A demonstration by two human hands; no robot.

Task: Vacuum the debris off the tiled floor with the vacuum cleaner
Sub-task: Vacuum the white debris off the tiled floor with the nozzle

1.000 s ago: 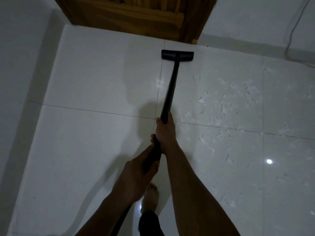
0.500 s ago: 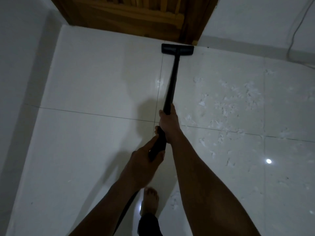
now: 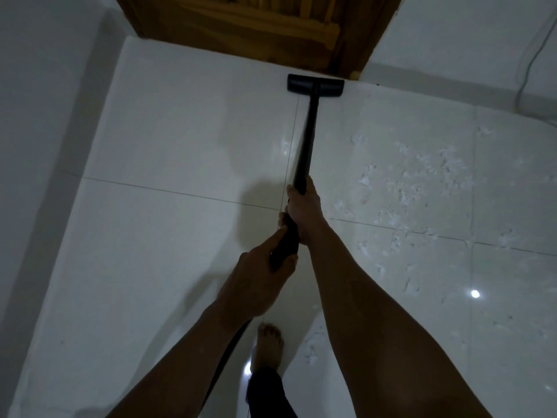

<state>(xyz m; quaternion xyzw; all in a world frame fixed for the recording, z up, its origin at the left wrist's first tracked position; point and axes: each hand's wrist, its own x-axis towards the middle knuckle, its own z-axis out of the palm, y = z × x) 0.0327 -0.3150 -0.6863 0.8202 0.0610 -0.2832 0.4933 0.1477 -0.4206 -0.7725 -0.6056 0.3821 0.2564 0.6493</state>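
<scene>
Compared with a second before, the vacuum head point(image 3: 316, 83) had slid farther across the tiled floor point(image 3: 180, 131) and lay just short of the wooden door point(image 3: 256, 25) at the far edge. Both arms had stretched out with it, so the hands sat farther from the body than before.

The right hand point(image 3: 304, 209) was wrapped round the black wand point(image 3: 306, 140), fingers curled tight, at the farther grip. The left hand point(image 3: 259, 282) clasped the nearer end of the same wand just behind it, thumb lying along the top. The two hands were almost touching. A dark hose point(image 3: 223, 363) ran back beneath the left forearm.

White scraps of debris point(image 3: 422, 182) lay scattered over the tiles to the right of the wand, apart from the head. A bare foot point(image 3: 269, 345) stood on the near floor between the forearms.
</scene>
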